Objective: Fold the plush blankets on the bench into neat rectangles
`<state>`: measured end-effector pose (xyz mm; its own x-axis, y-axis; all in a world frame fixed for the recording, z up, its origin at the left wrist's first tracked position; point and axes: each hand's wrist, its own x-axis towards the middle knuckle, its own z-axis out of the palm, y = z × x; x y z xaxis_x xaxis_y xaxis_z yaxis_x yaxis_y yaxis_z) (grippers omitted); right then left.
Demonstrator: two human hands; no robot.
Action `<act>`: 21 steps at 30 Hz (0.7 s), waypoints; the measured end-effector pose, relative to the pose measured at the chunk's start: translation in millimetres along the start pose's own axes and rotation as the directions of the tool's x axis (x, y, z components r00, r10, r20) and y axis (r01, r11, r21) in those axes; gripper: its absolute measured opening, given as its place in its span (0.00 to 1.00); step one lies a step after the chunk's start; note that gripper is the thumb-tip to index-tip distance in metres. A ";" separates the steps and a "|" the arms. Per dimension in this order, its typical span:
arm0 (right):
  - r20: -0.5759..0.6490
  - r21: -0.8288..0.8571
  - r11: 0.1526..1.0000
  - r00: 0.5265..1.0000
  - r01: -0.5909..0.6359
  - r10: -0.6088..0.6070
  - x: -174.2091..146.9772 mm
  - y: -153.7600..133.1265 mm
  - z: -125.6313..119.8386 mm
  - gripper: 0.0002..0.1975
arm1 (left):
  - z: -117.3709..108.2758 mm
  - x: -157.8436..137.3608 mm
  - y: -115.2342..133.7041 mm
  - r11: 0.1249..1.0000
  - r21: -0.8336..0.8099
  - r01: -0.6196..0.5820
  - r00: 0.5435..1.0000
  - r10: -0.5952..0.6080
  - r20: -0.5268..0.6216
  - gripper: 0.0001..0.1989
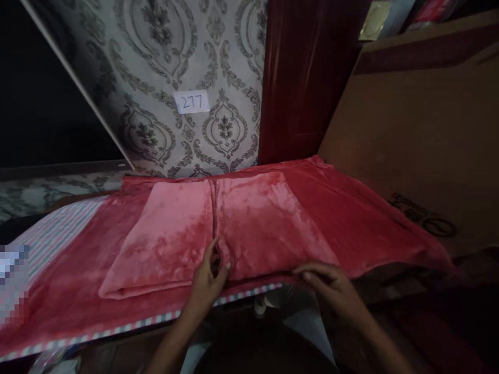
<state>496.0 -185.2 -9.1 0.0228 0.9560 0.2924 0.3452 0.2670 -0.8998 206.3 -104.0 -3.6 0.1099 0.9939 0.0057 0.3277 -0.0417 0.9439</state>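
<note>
A pink-red plush blanket (257, 223) lies folded into a flat rectangle, with a seam between its two halves running away from me. My left hand (210, 270) pinches the near end of the fold by this seam, thumb and fingers closed on the plush. At the blanket's near right edge is my right hand (327, 283), its fingers curled by the edge; whether cloth is between them I cannot make out. Beneath the folded blanket spreads a darker red cloth (351, 223), hanging over the table's sides.
A striped cloth (66, 228) shows at the left and along the front edge. A large cardboard box (421, 135) stands at the right. Behind are patterned wallpaper (218, 62), a paper marked 277 (192, 102) and a dark red panel (304, 78). A dark screen (50, 98) is at left.
</note>
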 end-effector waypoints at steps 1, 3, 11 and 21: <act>0.047 0.019 0.999 0.999 0.025 -0.026 -7.3 -1.4 9.8 0.15 | 3.0 3.2 2.8 0.990 -0.127 0.066 0.998 -0.063 0.027 0.41; 0.100 0.028 0.995 0.990 0.093 -0.096 -14.4 -2.4 25.8 0.14 | 9.1 8.8 13.1 0.923 -0.341 0.180 0.983 -0.158 0.093 0.40; 0.067 -0.298 0.903 0.950 0.310 -0.304 -8.0 7.7 55.2 0.17 | 11.0 21.3 72.5 0.805 -0.576 0.141 0.990 -0.118 0.077 0.35; -0.172 -0.563 0.791 0.970 -0.239 0.171 28.7 45.9 32.5 0.15 | 3.9 28.7 80.2 0.864 -0.497 0.074 0.996 -0.039 0.079 0.34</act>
<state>482.0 -141.6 -52.5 0.2427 0.9522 0.1857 0.7955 -0.0858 -0.5998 239.4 -79.1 70.9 0.1707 0.9836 -0.0576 -0.1754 0.0878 0.9806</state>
